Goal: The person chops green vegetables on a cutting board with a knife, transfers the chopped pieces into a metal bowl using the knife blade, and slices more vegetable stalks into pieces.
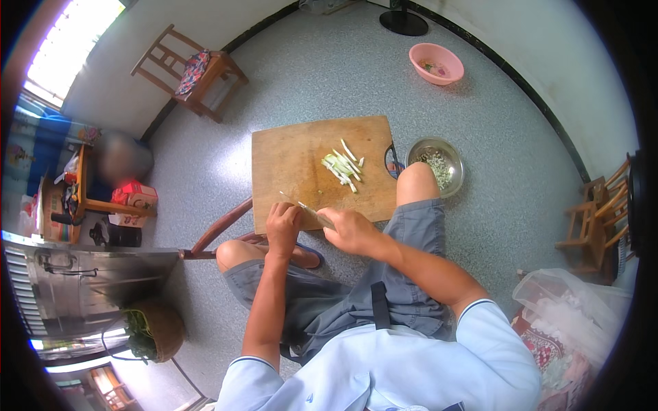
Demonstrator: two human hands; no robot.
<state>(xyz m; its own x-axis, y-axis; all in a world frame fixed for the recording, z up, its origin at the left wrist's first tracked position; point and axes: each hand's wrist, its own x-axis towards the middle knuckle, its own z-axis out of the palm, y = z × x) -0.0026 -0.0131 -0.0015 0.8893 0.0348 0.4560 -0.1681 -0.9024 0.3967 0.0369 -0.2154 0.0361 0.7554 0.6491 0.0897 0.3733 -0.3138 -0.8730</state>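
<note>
My right hand [354,231] grips a knife [320,218] over the near edge of a wooden cutting board [288,159]. The thin blade slants up and left, close beside the fingers of my left hand [282,226]. That left hand is curled at the board's near edge; whatever lies under its fingers is hidden. Farther up the board is a loose pile of pale green and white vegetable strips [342,167]. Right of the board, partly behind my knee, a metal bowl [459,172] contains chopped white-green bits and some darker pieces.
A pink plastic basin [437,77] stands on the speckled floor, with scraps inside. A wooden chair [205,82] with a patterned cloth is at the upper left. On the left are a metal cabinet [113,272] and a basket of greens [169,329]. Wooden chairs [596,226] line the right.
</note>
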